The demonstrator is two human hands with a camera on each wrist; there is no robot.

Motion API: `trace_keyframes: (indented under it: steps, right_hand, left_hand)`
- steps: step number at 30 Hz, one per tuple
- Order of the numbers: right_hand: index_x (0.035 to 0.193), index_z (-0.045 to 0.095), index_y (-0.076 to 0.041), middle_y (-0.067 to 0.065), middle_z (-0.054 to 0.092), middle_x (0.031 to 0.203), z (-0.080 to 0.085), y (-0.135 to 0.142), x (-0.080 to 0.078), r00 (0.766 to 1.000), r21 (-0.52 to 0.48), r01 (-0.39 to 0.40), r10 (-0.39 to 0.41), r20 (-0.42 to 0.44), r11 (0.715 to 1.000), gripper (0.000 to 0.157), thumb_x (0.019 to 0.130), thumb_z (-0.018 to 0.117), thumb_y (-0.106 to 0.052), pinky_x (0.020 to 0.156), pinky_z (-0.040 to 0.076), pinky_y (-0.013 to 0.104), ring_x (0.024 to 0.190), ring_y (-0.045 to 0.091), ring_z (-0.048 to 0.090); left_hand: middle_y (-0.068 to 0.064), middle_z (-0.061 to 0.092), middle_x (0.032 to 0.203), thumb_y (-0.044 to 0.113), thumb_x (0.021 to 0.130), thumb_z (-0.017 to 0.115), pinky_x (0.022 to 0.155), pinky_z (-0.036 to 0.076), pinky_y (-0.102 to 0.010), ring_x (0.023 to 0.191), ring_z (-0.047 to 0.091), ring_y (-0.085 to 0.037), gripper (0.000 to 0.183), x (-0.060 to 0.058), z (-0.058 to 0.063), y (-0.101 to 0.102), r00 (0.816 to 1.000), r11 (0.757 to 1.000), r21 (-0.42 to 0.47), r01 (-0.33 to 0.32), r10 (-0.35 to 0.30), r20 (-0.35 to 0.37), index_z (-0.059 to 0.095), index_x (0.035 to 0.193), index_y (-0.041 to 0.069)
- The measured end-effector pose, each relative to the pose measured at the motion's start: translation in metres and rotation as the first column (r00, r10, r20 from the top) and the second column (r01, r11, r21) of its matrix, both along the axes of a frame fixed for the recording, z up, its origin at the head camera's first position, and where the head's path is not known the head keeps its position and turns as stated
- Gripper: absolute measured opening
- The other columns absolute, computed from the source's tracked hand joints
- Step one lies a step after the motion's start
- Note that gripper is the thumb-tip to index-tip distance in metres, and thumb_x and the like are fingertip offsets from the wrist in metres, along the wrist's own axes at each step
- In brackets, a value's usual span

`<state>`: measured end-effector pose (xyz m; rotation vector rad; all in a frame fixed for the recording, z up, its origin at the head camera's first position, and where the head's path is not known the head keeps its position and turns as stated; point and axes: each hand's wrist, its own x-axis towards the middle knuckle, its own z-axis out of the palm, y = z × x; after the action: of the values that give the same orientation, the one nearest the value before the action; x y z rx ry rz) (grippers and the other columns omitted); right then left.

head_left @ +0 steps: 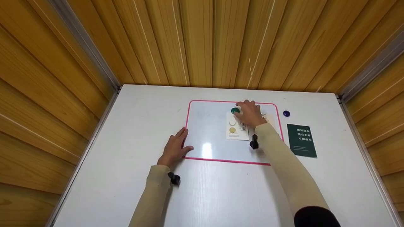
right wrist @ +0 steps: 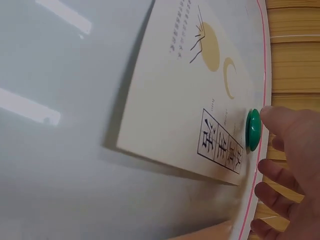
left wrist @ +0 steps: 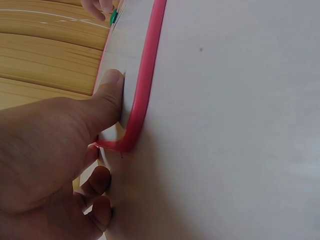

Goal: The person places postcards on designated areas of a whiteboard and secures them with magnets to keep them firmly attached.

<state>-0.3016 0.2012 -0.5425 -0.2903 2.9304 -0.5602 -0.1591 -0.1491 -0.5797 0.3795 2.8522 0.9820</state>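
A whiteboard [head_left: 208,126] with a pink rim lies on the table. My left hand [head_left: 175,146] rests at its lower left corner, the thumb on the board's surface and the other fingers along the outer edge. A white card [head_left: 237,135] with gold shapes and printed characters lies on the board, a green round magnet [right wrist: 254,130] at its top edge. With the thumb tip my right hand [head_left: 251,113] touches this magnet; its other fingers are spread loosely past it. A second pale card [head_left: 270,119], partly hidden by that hand, has a white magnet [head_left: 263,112] at its top.
Right of the board, a dark blue magnet [head_left: 286,113] and a dark green card [head_left: 301,140] with white characters lie on the white table [head_left: 104,157]. Wood-patterned walls [head_left: 202,41] stand behind and at both sides.
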Motion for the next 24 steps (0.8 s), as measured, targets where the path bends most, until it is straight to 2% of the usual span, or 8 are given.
trace_keyframes:
  steps: [7,15,24]
  right_hand:
    - [0.147,0.056,-0.014,0.019,0.055,0.137,0.008,0.005,0.005,0.999,-0.018,-0.014,0.013,-0.032,1.0,0.055,0.098,0.072,-0.033,0.108,0.035,0.059,0.122,0.038,0.046]
    - [0.149,0.054,-0.017,0.018,0.051,0.141,0.013,0.01,0.012,0.996,-0.043,-0.038,0.035,-0.077,0.998,0.057,0.097,0.072,-0.032,0.109,0.036,0.057,0.125,0.037,0.044]
    - [0.15,0.052,-0.018,0.018,0.05,0.142,0.021,0.027,0.024,0.983,-0.056,-0.074,0.063,-0.172,0.996,0.06,0.096,0.075,-0.029,0.108,0.041,0.057,0.126,0.037,0.045]
  left_hand:
    - [-0.009,0.028,0.168,0.031,0.094,0.076,0.107,0.043,-0.047,0.118,0.046,-0.031,0.081,0.0,0.001,0.0,1.0,1.0,0.009,-0.007,0.007,0.018,0.035,0.16,0.007]
    - [-0.008,0.027,0.169,0.033,0.093,0.076,0.11,0.042,-0.047,0.121,0.045,-0.031,0.083,-0.001,-0.002,0.0,1.0,1.0,0.001,-0.012,0.012,0.025,0.035,0.16,0.009]
    - [-0.007,0.028,0.169,0.034,0.093,0.077,0.11,0.041,-0.046,0.121,0.045,-0.029,0.083,-0.001,-0.003,0.001,0.999,1.0,-0.012,-0.027,0.027,0.032,0.035,0.161,0.009]
